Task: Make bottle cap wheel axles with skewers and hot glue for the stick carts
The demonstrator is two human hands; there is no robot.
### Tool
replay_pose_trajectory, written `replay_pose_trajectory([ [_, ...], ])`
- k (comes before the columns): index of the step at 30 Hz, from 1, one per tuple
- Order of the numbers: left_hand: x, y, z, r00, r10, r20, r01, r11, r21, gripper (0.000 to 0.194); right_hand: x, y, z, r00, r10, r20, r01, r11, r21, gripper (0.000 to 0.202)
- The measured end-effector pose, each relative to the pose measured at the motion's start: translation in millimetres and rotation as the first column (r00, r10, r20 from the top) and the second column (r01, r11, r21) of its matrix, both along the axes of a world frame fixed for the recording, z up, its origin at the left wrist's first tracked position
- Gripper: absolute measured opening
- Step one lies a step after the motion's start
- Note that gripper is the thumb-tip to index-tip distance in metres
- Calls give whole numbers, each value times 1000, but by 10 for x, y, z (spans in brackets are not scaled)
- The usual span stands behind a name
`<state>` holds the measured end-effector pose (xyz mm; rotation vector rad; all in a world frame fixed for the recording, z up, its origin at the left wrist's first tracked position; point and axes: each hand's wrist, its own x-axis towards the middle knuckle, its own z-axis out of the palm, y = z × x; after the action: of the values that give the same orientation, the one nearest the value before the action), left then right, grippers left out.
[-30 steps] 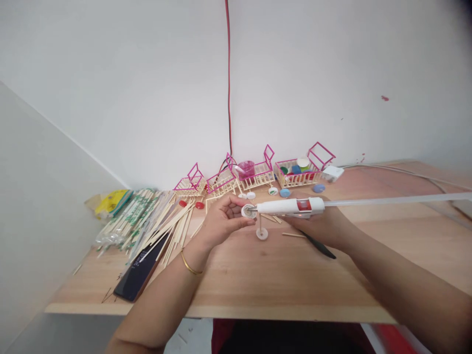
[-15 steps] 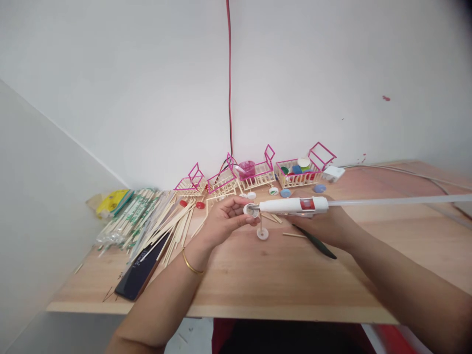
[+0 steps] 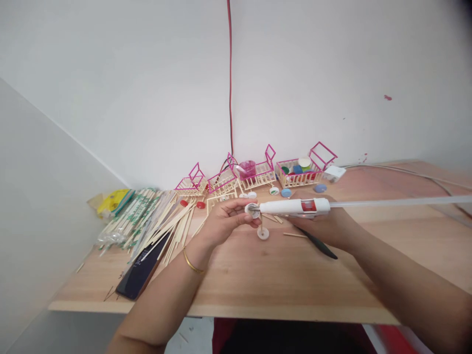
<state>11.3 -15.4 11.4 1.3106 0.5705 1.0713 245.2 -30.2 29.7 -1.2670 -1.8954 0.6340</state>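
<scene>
While left hand (image 3: 227, 220) pinches white cap (image 3: 249, 212) between fingers, right hand (image 3: 334, 230) grips glue gun (image 3: 285, 206), tip (image 3: 256, 209) at cap; gripping fingers mostly hidden.

Soft, even light brightens the pale wall (image 3: 302, 73); shadows are faint. The upper-right corner falls dark, and blur softens the wooden tabletop (image 3: 265, 285) toward the right edge.

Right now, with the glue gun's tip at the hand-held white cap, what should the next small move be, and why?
Probably squeeze a small dab from the glue gun in the right hand: its nozzle points at the white cap, which the left hand pinches, and a glue stick runs from the gun's rear. Whether glue is there is too small to tell.
</scene>
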Motion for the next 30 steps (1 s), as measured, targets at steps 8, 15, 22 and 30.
replay_pose_trajectory([
  [8,-11,2,10,1000,-15,7,15,1000,3,36,17,24,-36,1000,-15,-8,15,1000,23,17],
  [15,-8,8,-5,1000,-17,-14,17,1000,-9,37,12,3,-58,998,4,57,-6,999,46,21],
  [22,-15,16,-6,1000,-5,-14,4,1000,-14,40,29,40,-51,999,-46,17,46,998,38,20],
  [30,-5,3,18,1000,-3,1,3,1000,-25,39,39,46,-75,999,-11,33,10,999,45,19],
])
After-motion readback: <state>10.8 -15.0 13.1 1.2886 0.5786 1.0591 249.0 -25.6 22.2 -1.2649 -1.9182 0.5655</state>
